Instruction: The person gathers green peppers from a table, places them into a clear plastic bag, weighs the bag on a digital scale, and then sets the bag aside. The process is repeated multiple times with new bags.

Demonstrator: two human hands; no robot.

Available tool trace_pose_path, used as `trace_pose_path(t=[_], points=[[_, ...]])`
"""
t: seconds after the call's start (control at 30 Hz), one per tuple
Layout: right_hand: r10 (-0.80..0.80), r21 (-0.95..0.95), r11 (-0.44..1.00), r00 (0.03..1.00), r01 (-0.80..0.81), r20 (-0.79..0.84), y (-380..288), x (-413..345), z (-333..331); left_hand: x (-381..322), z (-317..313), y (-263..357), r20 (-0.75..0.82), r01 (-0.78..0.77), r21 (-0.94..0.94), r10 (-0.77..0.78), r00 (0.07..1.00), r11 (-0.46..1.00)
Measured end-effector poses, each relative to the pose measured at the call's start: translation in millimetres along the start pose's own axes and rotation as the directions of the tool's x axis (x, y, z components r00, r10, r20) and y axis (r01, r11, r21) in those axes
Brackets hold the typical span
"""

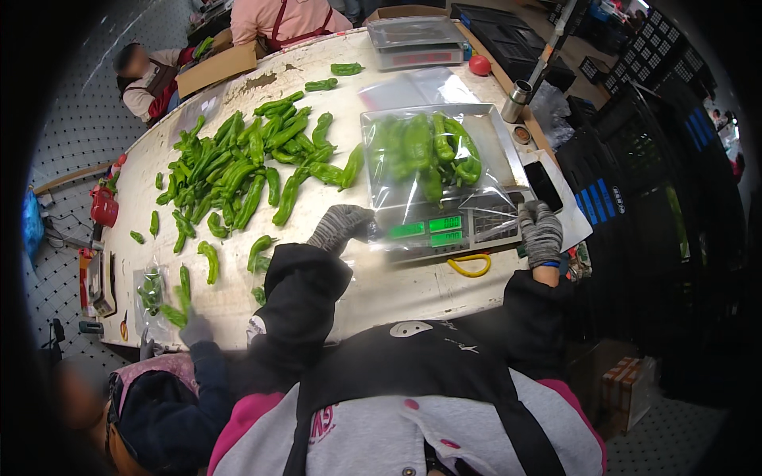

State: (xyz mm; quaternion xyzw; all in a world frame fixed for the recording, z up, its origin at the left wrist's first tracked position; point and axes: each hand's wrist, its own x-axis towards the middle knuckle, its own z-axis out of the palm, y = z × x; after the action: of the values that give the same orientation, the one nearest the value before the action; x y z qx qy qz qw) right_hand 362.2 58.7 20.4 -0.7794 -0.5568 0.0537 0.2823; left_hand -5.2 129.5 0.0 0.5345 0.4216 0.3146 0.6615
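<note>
A clear plastic bag (393,196) with several green peppers (418,143) in it lies on the metal pan (497,149) of a digital scale. My left hand (339,227), in a grey striped knit glove, is closed on the bag's near left corner. In a matching glove, my right hand (542,231) grips the near right corner, and the film is drawn taut between the two. The scale's lit green display (445,224) shows through the film. To the left of the scale spreads a loose pile of green peppers (232,166).
Flat plastic bags (417,89) lie beyond the scale, before a second scale (415,50). A phone (543,185), a metal cup (517,101) and a yellow loop (469,265) sit close by. At left, a co-worker's gloved hand (196,331) handles peppers near a bag (152,291). Black crates (625,172) stand right.
</note>
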Motion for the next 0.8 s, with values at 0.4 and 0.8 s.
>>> trace_pose_path(t=[0.4, 0.8], points=[[-0.62, 0.502, 0.666, 0.783, 0.552, -0.038, -130, -47, 18, -15, 12, 13, 0.004, 0.165, 0.005, -0.165, 0.986, 0.986], [-0.653, 0.023, 0.717, 0.66, 0.697, 0.372, -178, -52, 73, -15, 15, 15, -0.041, 0.135, -0.004, -0.135, 0.99, 0.991]])
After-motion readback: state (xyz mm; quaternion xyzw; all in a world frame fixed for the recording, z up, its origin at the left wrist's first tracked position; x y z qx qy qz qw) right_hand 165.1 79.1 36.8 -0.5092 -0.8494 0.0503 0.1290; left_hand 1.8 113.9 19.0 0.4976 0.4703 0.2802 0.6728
